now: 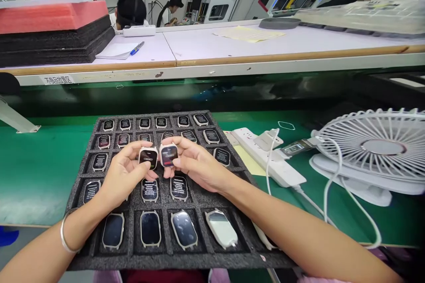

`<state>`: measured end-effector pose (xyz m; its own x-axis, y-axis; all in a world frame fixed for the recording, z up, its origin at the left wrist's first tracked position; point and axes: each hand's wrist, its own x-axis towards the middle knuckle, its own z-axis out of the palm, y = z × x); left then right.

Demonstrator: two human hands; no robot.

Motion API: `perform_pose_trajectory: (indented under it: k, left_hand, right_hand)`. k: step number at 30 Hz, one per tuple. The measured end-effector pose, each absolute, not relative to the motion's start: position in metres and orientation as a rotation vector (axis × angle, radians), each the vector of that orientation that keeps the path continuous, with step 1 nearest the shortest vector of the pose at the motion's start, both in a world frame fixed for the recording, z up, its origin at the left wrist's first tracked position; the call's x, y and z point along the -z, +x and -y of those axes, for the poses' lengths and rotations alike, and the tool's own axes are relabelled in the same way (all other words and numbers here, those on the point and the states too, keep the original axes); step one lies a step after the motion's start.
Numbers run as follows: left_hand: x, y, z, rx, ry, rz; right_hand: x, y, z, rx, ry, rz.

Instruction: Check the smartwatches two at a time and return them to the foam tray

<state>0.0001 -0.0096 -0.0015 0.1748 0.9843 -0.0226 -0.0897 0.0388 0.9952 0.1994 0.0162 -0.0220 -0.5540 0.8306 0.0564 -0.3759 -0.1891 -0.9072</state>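
Observation:
My left hand (128,172) grips a smartwatch case (148,158) without a strap, its thumb on the lower part of the lit screen. Beside it, my right hand (195,163) holds a second smartwatch (169,154), the thumb near a red bar on its screen. Both are held above a black foam tray (133,263) divided into compartments. Watches in the upper rows show lines of white text, such as one watch (179,187) just below my hands. In the front row the screens are dark, like this watch (150,228). My hands and forearms hide some compartments.
A white power strip (265,159) with cables and a white fan (375,150) stand right of the tray on the green bench (43,163). Behind is a raised shelf (195,48) with stacked foam (53,17), paper and a pen (137,48). People sit beyond it.

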Motion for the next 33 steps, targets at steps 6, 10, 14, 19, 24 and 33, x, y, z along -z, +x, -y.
perform_pose_trajectory:
  k: [6, 10, 14, 19, 24, 33]
  left_hand:
    - [0.0035, -0.0006, 0.0097, -1.073, 1.185, -1.045]
    - [0.0042, -0.0015, 0.0099, -1.086, 1.184, -1.007]
    - [0.0043, -0.0013, 0.0099, -1.089, 1.171, -1.005]
    - [0.0047, -0.0016, 0.0096, -1.080, 1.161, -1.013]
    - [0.0063, -0.0019, 0.0082, -1.091, 1.160, -0.992]
    - [0.0076, -0.0026, 0.0080, -1.054, 1.153, -0.962]
  right_hand:
    - [0.0242, 0.1986, -0.0163, -1.820, -0.613, 1.254]
    - [0.0253, 0.1992, -0.0163, -1.813, -0.588, 1.255]
    - [0.0251, 0.1996, -0.0168, -1.810, -0.602, 1.254]
    - [0.0224, 0.1993, -0.0159, -1.808, -0.613, 1.253]
    - [0.0206, 0.2013, -0.0161, -1.845, -0.671, 1.133]
    - [0.0196, 0.2038, -0.0185, -1.864, -0.767, 1.084]
